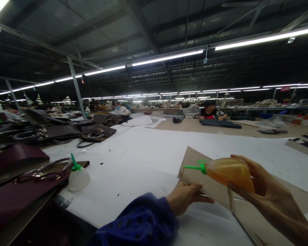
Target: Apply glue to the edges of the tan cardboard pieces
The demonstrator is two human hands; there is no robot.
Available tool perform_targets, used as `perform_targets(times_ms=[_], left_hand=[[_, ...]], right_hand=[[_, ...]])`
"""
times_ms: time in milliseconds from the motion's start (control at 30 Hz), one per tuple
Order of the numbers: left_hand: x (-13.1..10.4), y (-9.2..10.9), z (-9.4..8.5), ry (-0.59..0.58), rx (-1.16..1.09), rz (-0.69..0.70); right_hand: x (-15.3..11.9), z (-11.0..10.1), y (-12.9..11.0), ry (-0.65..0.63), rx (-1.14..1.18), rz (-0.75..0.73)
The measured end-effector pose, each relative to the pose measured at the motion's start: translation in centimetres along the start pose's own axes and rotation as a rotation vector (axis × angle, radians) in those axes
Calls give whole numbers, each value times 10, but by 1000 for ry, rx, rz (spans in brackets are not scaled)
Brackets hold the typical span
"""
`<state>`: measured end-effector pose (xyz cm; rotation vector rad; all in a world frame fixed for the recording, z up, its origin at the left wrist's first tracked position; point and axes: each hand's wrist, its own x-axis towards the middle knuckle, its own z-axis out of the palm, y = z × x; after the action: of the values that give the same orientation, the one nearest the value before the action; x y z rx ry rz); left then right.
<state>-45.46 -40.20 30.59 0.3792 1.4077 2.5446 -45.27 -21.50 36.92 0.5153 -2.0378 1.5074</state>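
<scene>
My right hand is wrapped round a squeeze bottle of amber liquid, tilted sideways with its green nozzle pointing left. Beneath the nozzle lies a taupe panel, which has darker streaks near its left and right edges. My left hand grips the near edge of this panel, thumb on top and fingers stretched below. Another taupe panel lies under my right hand, partly hidden.
A pale bottle with a green nozzle stands at the left beside maroon bags. Dark bags are piled farther back. White sheeting covers the table. Across it, a person handles a dark flat item.
</scene>
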Motion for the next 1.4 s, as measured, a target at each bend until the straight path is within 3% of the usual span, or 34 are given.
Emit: perform_targets(times_ms=[333, 667, 1000, 1167, 1400], left_hand=[[-1, 3, 1, -103, 50, 30], [-2, 7, 7, -91, 95, 37], [-2, 2, 1, -148, 55, 65], [-1, -4, -1, -79, 50, 17], [-1, -5, 2, -31, 101, -15]], right_hand=[[-13, -2, -1, -53, -64, -231], [-17, -5, 5, -82, -237, -437], [-15, -2, 7, -43, -247, -430], [-11, -5, 13, -19, -210, -345], [-6, -6, 13, 62, -239, -339]])
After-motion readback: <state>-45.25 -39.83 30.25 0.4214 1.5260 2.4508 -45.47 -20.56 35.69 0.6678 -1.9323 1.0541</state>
